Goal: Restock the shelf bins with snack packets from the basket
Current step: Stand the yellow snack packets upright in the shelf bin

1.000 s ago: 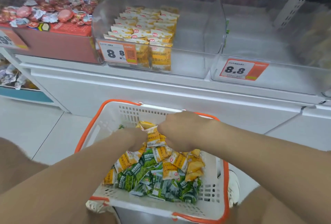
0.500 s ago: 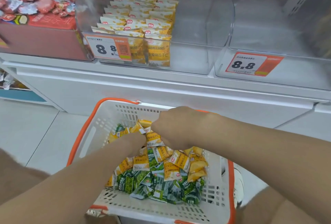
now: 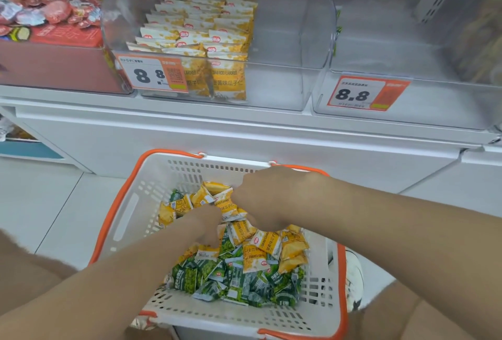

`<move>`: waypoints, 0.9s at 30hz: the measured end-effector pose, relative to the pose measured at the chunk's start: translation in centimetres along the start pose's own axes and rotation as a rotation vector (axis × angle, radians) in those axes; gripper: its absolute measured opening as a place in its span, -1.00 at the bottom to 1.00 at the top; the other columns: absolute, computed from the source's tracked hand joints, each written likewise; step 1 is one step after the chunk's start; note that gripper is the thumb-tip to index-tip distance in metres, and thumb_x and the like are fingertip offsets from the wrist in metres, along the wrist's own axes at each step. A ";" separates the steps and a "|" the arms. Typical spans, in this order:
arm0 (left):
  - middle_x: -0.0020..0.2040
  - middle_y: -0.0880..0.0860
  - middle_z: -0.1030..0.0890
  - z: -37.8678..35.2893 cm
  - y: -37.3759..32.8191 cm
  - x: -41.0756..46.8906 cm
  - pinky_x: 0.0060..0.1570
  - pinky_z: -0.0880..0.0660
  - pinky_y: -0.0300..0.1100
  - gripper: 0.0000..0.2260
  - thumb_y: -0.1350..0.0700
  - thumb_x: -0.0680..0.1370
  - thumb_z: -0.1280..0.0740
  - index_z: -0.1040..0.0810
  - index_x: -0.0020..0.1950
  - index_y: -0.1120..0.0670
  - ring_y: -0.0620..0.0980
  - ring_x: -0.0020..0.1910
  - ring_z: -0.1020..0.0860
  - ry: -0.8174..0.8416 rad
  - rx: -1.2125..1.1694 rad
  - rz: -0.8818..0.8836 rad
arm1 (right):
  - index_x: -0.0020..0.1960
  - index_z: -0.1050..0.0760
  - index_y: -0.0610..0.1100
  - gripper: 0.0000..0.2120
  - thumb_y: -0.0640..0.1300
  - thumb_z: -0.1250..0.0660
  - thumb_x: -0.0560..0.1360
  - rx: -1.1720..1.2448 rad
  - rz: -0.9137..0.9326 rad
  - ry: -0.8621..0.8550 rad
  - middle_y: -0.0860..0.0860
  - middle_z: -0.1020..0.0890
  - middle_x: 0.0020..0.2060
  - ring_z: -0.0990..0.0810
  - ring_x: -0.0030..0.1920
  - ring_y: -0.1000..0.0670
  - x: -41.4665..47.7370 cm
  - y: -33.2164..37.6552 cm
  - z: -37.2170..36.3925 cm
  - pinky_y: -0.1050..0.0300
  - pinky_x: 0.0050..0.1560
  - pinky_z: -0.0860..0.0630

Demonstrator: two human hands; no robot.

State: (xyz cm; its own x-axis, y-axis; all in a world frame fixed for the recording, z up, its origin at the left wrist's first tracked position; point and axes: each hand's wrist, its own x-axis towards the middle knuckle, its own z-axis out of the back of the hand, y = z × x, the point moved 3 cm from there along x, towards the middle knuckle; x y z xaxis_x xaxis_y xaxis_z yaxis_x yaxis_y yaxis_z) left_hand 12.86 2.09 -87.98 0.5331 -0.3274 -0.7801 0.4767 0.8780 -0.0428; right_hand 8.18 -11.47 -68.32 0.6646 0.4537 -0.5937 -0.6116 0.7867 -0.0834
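Observation:
A white basket (image 3: 135, 204) with an orange rim sits on the floor below the shelf, holding several yellow packets (image 3: 260, 247) and green packets (image 3: 233, 282). My right hand (image 3: 269, 198) is inside it, fingers curled round a bunch of yellow packets (image 3: 226, 204) near the far wall. My left hand (image 3: 203, 223) reaches in beside it, blurred, its fingers down among the packets; its grip is hidden. On the shelf above, a clear bin (image 3: 277, 41) holds rows of the same yellow packets (image 3: 201, 27) on its left side.
Right of that stands another clear bin (image 3: 423, 100) with an 8.8 price tag (image 3: 364, 94). A red box of pink wrapped sweets (image 3: 49, 11) sits at the left. The white shelf front (image 3: 244, 133) overhangs the basket. My knees flank the basket.
The view has tilted up slightly toward the shelf. Both hands stay in the basket; the left hand has slid down and right among the packets while the right keeps its bunch.

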 end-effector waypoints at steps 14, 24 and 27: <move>-0.37 -0.06 -0.42 13.7 -4.4 -10.7 -0.31 -0.35 -0.14 -0.59 0.19 0.44 -0.62 -0.57 0.22 0.04 -0.03 -0.34 -0.40 -0.491 -0.922 -0.463 | 0.22 -0.54 -0.18 -0.57 0.14 -0.40 0.56 0.354 -0.230 -0.247 -0.08 -0.64 0.02 -0.58 0.12 -0.13 -5.1 -6.6 2.8 -0.02 0.03 -0.57; -0.12 0.10 -0.77 19.0 -4.7 -19.0 -0.14 -0.61 -0.13 -0.61 0.26 0.38 -0.66 -0.66 0.16 0.14 0.03 -0.14 -0.73 -0.724 -1.143 -0.555 | -0.04 -0.71 -0.11 -0.92 -0.10 -0.53 0.54 1.065 -0.252 -0.666 -0.10 -0.74 -0.27 -0.74 -0.24 -0.11 -9.4 -9.3 6.9 -0.06 -0.11 -0.72; -0.08 0.14 -0.77 19.4 -4.8 -19.8 -0.03 -0.65 -0.04 -0.59 0.28 0.37 -0.65 -0.67 0.18 0.15 0.14 -0.04 -0.75 -0.747 -1.214 -0.558 | -0.01 -0.69 -0.18 -0.91 -0.15 -0.52 0.55 1.162 -0.239 -0.721 -0.16 -0.74 -0.24 -0.73 -0.26 -0.17 -10.3 -9.3 7.7 -0.17 -0.07 -0.71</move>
State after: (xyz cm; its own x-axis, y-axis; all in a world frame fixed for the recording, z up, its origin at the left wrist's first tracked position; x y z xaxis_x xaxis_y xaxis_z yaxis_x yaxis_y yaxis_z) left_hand 13.60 -2.48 -60.22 0.8814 -0.4717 -0.0246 0.0862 0.2118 -0.9735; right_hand 10.32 -20.30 -55.27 0.9915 0.0940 -0.0901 0.0146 0.6070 0.7945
